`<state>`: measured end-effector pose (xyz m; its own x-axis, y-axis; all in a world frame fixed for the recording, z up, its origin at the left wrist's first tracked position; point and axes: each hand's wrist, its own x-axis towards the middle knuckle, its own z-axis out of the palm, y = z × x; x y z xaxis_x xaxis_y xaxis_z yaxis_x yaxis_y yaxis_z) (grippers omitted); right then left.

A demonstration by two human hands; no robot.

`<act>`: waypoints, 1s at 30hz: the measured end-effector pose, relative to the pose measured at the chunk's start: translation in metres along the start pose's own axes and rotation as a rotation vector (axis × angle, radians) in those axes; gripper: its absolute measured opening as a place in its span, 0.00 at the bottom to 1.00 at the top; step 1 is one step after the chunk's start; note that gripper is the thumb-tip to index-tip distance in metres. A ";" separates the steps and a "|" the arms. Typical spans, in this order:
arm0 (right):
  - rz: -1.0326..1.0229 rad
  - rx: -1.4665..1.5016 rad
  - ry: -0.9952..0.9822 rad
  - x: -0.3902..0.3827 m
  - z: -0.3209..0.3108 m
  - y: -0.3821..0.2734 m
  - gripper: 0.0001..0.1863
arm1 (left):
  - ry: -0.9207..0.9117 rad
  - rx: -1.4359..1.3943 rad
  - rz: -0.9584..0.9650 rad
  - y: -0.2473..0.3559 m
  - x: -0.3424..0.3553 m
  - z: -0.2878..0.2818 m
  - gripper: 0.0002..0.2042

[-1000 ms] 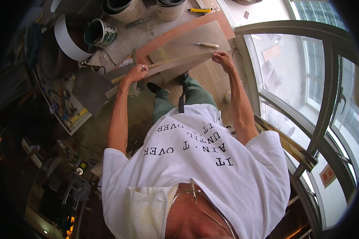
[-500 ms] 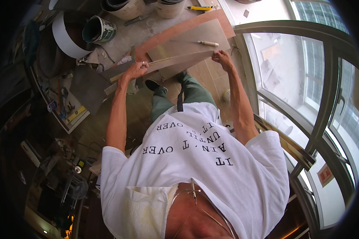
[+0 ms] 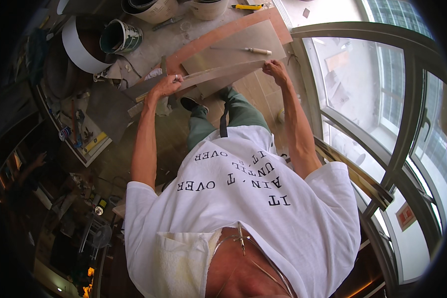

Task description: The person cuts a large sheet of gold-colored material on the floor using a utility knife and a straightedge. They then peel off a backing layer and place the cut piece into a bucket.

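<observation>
A long, thin grey-brown strip [image 3: 218, 73] is stretched between my two hands, its flat face partly turned up. My left hand [image 3: 167, 85] closes on it toward the left, a ring on one finger. At the strip's right end, my right hand [image 3: 275, 70] pinches the corner. Just beyond lies a flat grey-brown sheet [image 3: 233, 44] on a reddish-brown board [image 3: 203, 48] at the table's edge. A slim tool with a wooden handle [image 3: 258, 51] and a thin dark shaft rests on that sheet.
On the table stand a green-stained bucket [image 3: 120, 37] and pale buckets [image 3: 207, 9]; a yellow utility knife [image 3: 248, 7] lies at the back. Left is a white curved band [image 3: 79, 49] and a low tool-strewn surface [image 3: 84, 119]. Framed windows [image 3: 355, 94] border the right. My legs [image 3: 243, 111] are below the strip.
Both hands have shifted slightly away from me with the strip. The strip has turned a little, so its pale edge shows less and its face more.
</observation>
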<state>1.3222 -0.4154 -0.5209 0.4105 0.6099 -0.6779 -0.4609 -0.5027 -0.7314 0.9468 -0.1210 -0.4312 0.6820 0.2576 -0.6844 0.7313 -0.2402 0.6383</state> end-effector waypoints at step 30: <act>-0.187 -0.491 0.485 -0.009 0.039 -0.005 0.12 | -0.039 -0.038 0.021 -0.002 0.009 -0.004 0.08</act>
<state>1.2899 -0.3950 -0.5083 0.8042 0.4293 -0.4111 0.0120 -0.7032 -0.7109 0.9518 -0.1142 -0.4369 0.6974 0.2160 -0.6833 0.7167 -0.2091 0.6653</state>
